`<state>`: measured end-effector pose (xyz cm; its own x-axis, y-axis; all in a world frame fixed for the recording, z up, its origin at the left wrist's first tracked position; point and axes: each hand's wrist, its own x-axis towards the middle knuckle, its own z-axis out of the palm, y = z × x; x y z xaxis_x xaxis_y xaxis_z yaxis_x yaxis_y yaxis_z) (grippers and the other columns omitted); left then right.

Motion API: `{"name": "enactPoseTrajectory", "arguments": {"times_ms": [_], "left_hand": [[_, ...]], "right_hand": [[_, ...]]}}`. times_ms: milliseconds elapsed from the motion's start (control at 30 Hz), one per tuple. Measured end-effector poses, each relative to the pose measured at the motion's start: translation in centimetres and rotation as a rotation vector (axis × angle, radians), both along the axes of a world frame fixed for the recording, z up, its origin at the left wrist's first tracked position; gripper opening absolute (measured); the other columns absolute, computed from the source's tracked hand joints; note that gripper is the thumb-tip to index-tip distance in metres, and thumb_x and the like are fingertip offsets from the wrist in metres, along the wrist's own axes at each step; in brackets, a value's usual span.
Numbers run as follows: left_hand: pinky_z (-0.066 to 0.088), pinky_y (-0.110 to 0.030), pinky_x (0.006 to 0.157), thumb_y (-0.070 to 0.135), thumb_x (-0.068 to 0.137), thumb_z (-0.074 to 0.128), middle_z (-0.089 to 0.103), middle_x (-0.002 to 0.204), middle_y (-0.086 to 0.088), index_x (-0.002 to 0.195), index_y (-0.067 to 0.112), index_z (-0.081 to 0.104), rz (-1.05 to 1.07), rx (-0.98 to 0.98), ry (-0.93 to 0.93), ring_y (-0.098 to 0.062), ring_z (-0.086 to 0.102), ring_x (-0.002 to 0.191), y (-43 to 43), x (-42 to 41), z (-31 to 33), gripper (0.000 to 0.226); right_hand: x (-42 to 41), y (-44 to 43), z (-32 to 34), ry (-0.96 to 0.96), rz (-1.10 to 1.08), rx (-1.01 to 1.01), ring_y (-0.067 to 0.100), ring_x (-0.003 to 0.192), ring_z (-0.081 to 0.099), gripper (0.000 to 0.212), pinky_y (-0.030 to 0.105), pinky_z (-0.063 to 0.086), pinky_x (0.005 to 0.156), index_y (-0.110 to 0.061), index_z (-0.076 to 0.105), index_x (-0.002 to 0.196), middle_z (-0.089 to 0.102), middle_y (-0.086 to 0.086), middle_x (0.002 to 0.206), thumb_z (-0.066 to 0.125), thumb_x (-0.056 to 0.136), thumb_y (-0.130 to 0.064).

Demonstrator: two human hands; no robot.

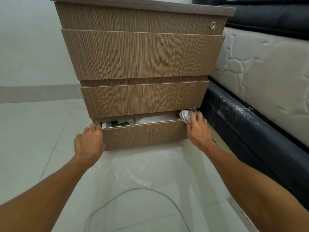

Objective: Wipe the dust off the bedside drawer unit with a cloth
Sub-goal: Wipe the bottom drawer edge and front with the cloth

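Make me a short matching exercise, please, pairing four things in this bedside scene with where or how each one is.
Things:
1. cloth
2. left hand
3. bottom drawer
4. lock

States:
A. pulled slightly open
B. bunched under the right hand
C. top drawer front, right end
D. on the bottom drawer's left end

Pairs: 1-B, 2-D, 3-A, 4-C

Wood-grain drawer unit (142, 56): bottom drawer (143, 133) pulled ajar. Striped cloth (188, 114) bunched at its top right corner.
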<state>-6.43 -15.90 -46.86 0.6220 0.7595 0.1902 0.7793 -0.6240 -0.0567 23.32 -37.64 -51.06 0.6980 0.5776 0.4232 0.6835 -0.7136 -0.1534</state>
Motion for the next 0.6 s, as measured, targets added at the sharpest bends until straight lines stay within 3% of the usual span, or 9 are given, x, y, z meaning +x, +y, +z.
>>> {"name": "enactPoseTrajectory", "arguments": {"times_ms": [200, 367, 500, 600], "left_hand": [[0.043, -0.035, 0.071, 0.013, 0.08, 0.065, 0.056, 0.105, -0.008, 0.108, 0.007, 0.054, -0.01, -0.008, 0.002, -0.027, 0.058, 0.095, 0.0, -0.1, 0.1, 0.031], [0.042, -0.034, 0.067, 0.012, 0.08, 0.067, 0.057, 0.103, -0.009, 0.108, 0.007, 0.055, -0.036, -0.026, -0.025, -0.027, 0.059, 0.091, 0.1, -0.3, 0.3, 0.031], [0.045, -0.034, 0.066, 0.009, 0.079, 0.066, 0.058, 0.102, -0.01, 0.106, 0.006, 0.057, -0.064, -0.059, -0.093, -0.027, 0.059, 0.088, 0.5, -0.5, 0.2, 0.028], [0.047, -0.037, 0.068, 0.007, 0.078, 0.066, 0.058, 0.103, -0.011, 0.104, 0.005, 0.057, -0.083, -0.093, -0.132, -0.028, 0.059, 0.088, 0.8, -0.7, 0.3, 0.028]], "right_hand": [[0.1, -0.2, 0.0, 0.239, -0.239, 0.256, 0.041, 0.099, 0.057, 0.045, 0.044, 0.047, 0.077, -0.002, 0.032, 0.137, 0.038, 0.025, 0.131, 0.048, 0.095, -0.003], [-0.3, -0.2, 0.0, 0.542, -0.592, 0.58, 0.04, 0.105, 0.057, 0.05, 0.042, 0.047, 0.08, 0.001, 0.03, 0.139, 0.039, 0.026, 0.134, 0.053, 0.095, -0.005], [-0.8, 1.6, 0.3, 0.646, -0.61, 0.784, 0.032, 0.111, 0.057, 0.049, 0.037, 0.05, 0.086, -0.006, 0.033, 0.14, 0.046, 0.02, 0.134, 0.054, 0.096, -0.01], [-3.1, 4.1, 0.2, 0.649, -0.518, 0.857, 0.03, 0.108, 0.059, 0.039, 0.033, 0.048, 0.079, -0.01, 0.038, 0.132, 0.055, 0.016, 0.124, 0.054, 0.097, -0.014]]}}
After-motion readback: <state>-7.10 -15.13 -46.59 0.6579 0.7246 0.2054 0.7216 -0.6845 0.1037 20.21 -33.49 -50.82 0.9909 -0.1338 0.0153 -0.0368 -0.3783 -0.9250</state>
